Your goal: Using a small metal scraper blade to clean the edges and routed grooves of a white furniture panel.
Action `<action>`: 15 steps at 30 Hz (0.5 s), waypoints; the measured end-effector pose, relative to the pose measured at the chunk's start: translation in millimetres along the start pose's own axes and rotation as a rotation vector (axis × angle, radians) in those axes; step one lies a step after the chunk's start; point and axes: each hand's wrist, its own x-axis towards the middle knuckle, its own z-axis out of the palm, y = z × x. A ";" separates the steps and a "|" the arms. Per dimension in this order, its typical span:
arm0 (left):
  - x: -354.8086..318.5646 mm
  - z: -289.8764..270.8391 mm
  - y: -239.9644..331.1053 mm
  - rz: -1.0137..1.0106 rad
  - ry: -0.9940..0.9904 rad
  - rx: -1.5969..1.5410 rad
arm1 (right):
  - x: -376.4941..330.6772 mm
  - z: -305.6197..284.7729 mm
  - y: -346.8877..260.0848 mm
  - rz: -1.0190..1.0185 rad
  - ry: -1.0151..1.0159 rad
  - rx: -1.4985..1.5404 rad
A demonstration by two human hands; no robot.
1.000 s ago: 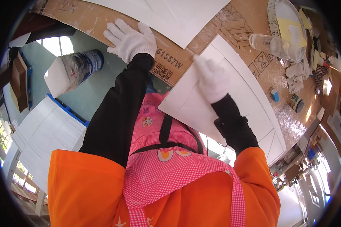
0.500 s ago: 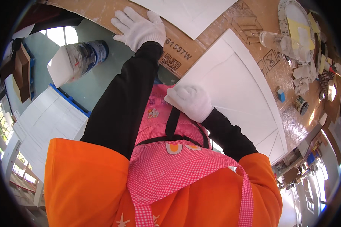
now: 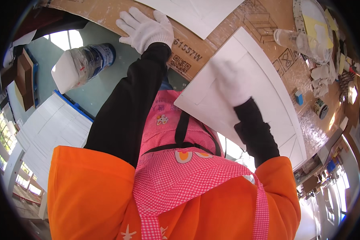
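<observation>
My left hand [image 3: 146, 29], in a white knit glove, lies flat with fingers spread on the brown cardboard [image 3: 188, 47] that covers the table. My right hand [image 3: 230, 80], gloved in white too, is over a white panel [image 3: 260, 84] with grooved lines near its edges. Motion smears its fingers, so whether it holds anything does not show. One corner of the panel reaches past the table edge toward my pink checked apron. A second white sheet [image 3: 200, 14] lies on the cardboard farther off, to the right of my left hand.
At left, below the table edge, is a clear plastic jug [image 3: 84, 64] with a blue label. White boards [image 3: 52, 128] lean nearby. The table's right side holds a clear plastic cup [image 3: 288, 42], a round tray [image 3: 298, 16], a small blue block [image 3: 299, 97], a small jar [image 3: 320, 109] and crumpled paper.
My right hand has moved away from the panel's near corner, up and right over its surface. My left hand has stayed in about the same place.
</observation>
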 end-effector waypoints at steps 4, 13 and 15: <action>0.7 -1.2 0.6 0.000 -0.021 -0.014 | 11.3 -11.8 15.7 0.254 0.084 -0.179; 0.8 -6.2 1.8 0.006 -0.030 -0.020 | -0.7 -0.3 19.5 0.047 0.001 0.013; -0.5 -4.1 1.5 0.010 -0.027 -0.009 | 18.5 -7.4 45.1 0.172 0.215 0.143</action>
